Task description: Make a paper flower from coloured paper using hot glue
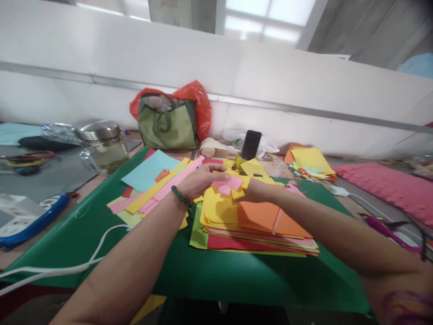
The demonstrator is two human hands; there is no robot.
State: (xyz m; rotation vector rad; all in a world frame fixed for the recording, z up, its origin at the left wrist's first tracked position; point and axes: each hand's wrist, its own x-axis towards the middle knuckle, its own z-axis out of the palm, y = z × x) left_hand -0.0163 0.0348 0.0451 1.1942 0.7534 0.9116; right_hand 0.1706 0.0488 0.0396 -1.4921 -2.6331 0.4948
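A pink and yellow cut-paper piece [229,184], shaped like a flower with several petals, is between my hands above the paper stack. My left hand [200,180], with a dark beaded bracelet at its wrist, is closed with its fingertips on the pink part. From the other side my right hand [252,190] grips the piece; most of its fingers are hidden behind the petals. Below lies a stack of coloured paper [219,210], yellow and orange on top. Under my left hand are pink and yellow paper strips [169,187] and a light blue sheet [147,171].
A green mat [257,275] covers the table. A phone [251,144] stands behind my hands. A glass jug [104,149], a green bag [169,124] and a blue power strip [37,219] are to the left. White cables [50,271] cross the mat's left side.
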